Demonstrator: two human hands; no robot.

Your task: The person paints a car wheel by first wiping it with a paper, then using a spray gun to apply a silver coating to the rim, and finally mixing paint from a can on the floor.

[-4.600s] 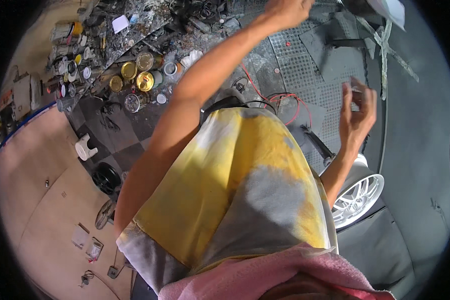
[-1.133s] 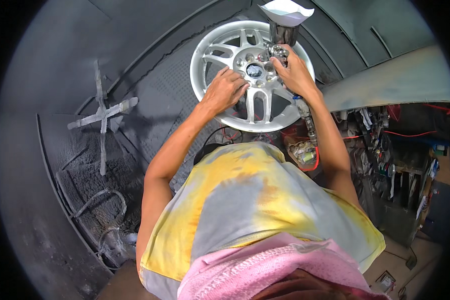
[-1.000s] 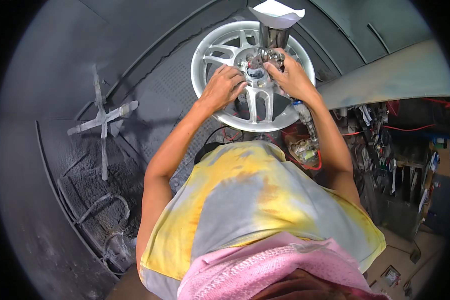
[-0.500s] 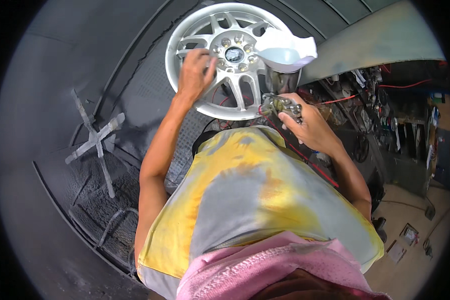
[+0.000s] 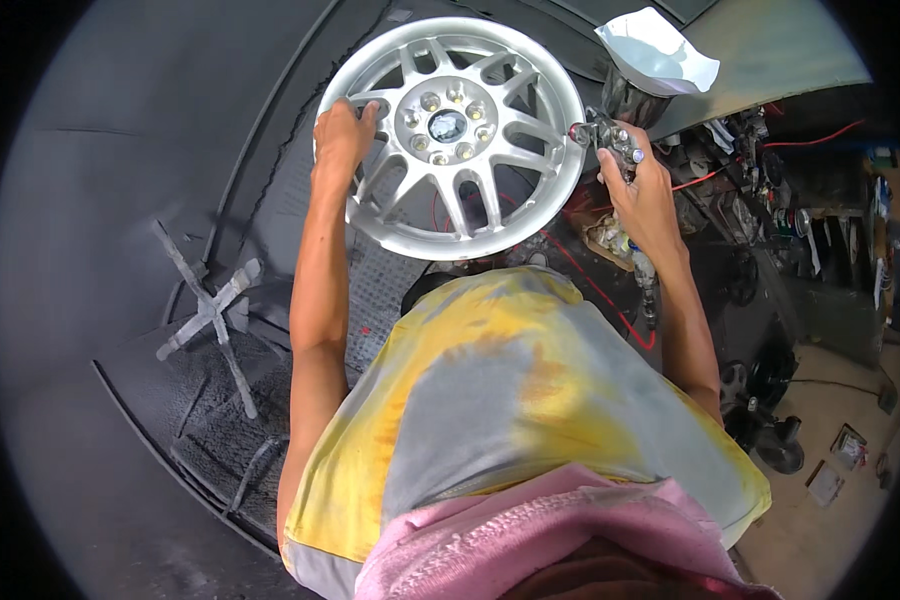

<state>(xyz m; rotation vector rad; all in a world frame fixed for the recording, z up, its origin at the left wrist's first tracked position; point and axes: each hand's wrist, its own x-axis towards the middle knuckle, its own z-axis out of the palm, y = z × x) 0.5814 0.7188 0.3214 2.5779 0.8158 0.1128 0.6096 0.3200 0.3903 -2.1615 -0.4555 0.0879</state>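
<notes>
A silver multi-spoke alloy wheel rim (image 5: 450,190) lies in front of me, its lug holes circling a dark centre cap. My left hand (image 5: 342,138) grips its left edge, thumb over a spoke and the other fingers partly hidden behind the lip. In my right hand (image 5: 642,190) is a metal spray gun (image 5: 610,140), with its nozzle end by the rim's right edge. The gun's dark cup (image 5: 632,100) has a white paper funnel (image 5: 660,58) in its top, with pale grey liquid or coating inside. A red hose (image 5: 610,300) trails below.
At the left stands a metal cross-shaped stand (image 5: 210,308) coated in grey. A large curved, painted panel (image 5: 770,70) borders the upper right. Below it are cluttered shelves (image 5: 830,230) with tools and cables. A dark fan-like object (image 5: 775,445) stands on the floor at lower right.
My right hand has carried the spray gun right and upward, away from over the rim. My left hand has moved left onto the rim's edge. The rim has turned and shifted slightly.
</notes>
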